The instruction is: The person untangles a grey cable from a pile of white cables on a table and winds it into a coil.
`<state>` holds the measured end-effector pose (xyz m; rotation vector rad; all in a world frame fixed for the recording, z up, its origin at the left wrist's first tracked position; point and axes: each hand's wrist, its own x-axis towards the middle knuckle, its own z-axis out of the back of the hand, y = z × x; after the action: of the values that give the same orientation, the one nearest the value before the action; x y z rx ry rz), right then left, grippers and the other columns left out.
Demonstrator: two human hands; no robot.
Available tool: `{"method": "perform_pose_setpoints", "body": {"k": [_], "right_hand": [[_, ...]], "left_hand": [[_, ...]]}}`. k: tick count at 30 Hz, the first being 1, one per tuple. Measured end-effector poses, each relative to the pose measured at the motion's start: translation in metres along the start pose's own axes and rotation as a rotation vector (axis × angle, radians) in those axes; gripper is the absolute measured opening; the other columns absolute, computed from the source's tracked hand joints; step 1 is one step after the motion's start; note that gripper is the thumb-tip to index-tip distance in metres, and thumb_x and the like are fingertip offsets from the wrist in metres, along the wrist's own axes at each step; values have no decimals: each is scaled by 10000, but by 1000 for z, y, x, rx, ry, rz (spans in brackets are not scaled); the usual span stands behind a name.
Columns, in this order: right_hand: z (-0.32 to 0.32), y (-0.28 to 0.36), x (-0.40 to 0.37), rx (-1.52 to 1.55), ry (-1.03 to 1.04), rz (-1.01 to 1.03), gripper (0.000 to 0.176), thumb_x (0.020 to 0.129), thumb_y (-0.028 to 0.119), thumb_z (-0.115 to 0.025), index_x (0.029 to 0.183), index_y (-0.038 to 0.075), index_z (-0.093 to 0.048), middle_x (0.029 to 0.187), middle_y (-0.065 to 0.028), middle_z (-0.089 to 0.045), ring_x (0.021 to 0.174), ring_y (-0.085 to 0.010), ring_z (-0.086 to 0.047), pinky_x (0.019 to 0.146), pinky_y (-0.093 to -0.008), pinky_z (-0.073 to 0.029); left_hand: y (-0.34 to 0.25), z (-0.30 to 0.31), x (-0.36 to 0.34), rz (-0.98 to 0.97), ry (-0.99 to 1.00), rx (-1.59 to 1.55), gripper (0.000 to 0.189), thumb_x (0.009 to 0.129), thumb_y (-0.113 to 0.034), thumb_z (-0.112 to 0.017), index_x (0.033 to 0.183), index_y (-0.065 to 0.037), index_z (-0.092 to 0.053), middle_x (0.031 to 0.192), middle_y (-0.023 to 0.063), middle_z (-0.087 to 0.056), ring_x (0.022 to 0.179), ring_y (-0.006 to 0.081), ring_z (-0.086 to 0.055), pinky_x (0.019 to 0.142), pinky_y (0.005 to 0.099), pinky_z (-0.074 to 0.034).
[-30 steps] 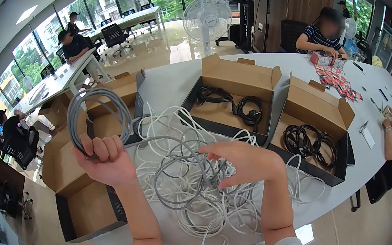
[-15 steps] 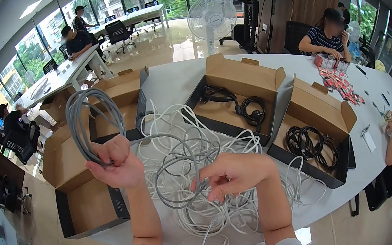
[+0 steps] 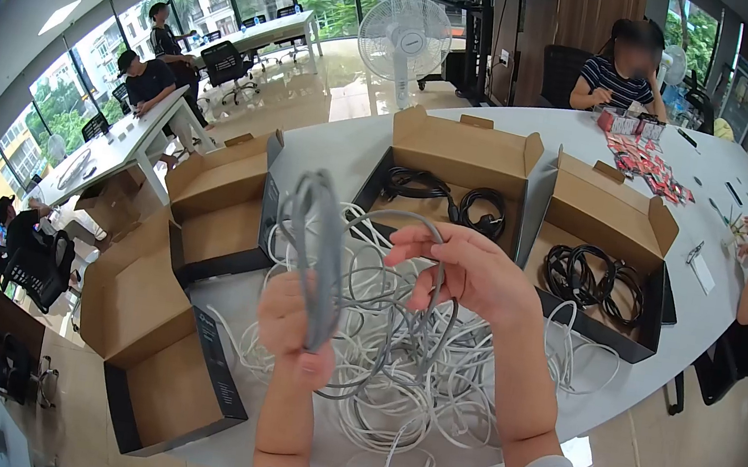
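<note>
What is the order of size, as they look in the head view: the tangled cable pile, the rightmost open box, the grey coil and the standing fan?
1. Tangled cable pile
2. Rightmost open box
3. Grey coil and standing fan: too alike to rank

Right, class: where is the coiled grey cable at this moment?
In the head view, the coiled grey cable is just left of centre, gripped upright in the left hand, over the left part of the white cable tangle.
</note>
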<state>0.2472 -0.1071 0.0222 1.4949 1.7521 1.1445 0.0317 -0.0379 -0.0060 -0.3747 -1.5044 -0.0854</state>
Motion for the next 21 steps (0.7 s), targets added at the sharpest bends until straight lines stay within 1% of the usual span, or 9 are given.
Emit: {"method": "perform_pose_setpoints", "body": {"k": [2,3,6,8,9,10,15,18,21], "right_hand": [[3,2,2,95,-36,-20,416,920,135,-414,1287,-56,-465,1192,-198,-599,835,-268,-686,669,-327,-588],[4,3,2,105,-50,-21,433,920,140,-411,1301,-60,-449,1208,-214,-588,851,-289,-686,677,-332,-588],[9,11,-3,94,-60,-8,473,919,154,-401,1335,-72,-412,1234,-257,-566,896,-342,-680,700,-347,-587],[9,22,-14,34,-22,18,486,918,161,-393,1342,-75,-400,1223,-278,-566,925,-368,-671,714,-355,-585],[15,21,-15,-7,5,61,481,924,162,-382,1340,-78,-400,1173,-280,-594,897,-357,-679,712,-349,-581],[19,21,-19,-46,6,70,475,927,157,-376,1338,-79,-404,1163,-279,-600,880,-351,-682,702,-341,-579],[22,27,-29,-225,-23,82,454,966,178,-358,1352,-54,-411,1143,-256,-620,797,-303,-694,667,-303,-568],[14,26,-30,-317,-121,90,455,1003,283,-370,1380,33,-418,1098,-132,-665,734,-167,-680,579,-231,-531],[5,25,-30,-387,-198,85,454,1006,312,-403,1379,54,-427,1056,-73,-669,726,-113,-651,575,-210,-506]], "left_hand": [[0,-2,-1,-47,140,71,612,919,-522,-441,534,-46,-438,547,60,-465,533,216,-461,523,332,-351],[-3,-9,7,-102,216,73,534,901,-456,-466,556,-49,-472,523,55,-460,522,222,-501,521,335,-377],[-2,-21,21,-151,481,20,296,720,-315,-565,556,-93,-458,494,22,-416,427,203,-434,420,327,-319],[-3,-26,20,-81,618,54,258,678,-267,-616,556,-98,-463,490,30,-450,437,234,-460,437,343,-345],[-3,-29,20,-41,692,66,248,667,-256,-629,559,-98,-472,487,35,-453,439,244,-464,440,347,-349],[-3,-32,20,1,765,79,239,655,-245,-643,561,-97,-480,483,40,-456,441,255,-469,443,350,-353],[3,-42,10,78,788,97,212,639,-240,-629,571,-78,-510,463,64,-403,426,277,-452,440,362,-351],[9,-44,5,85,759,145,196,623,-227,-640,567,-80,-521,453,62,-397,423,277,-448,440,365,-353],[9,-42,7,94,792,257,191,614,-223,-649,561,-80,-535,454,64,-424,427,278,-458,447,368,-361]]}}
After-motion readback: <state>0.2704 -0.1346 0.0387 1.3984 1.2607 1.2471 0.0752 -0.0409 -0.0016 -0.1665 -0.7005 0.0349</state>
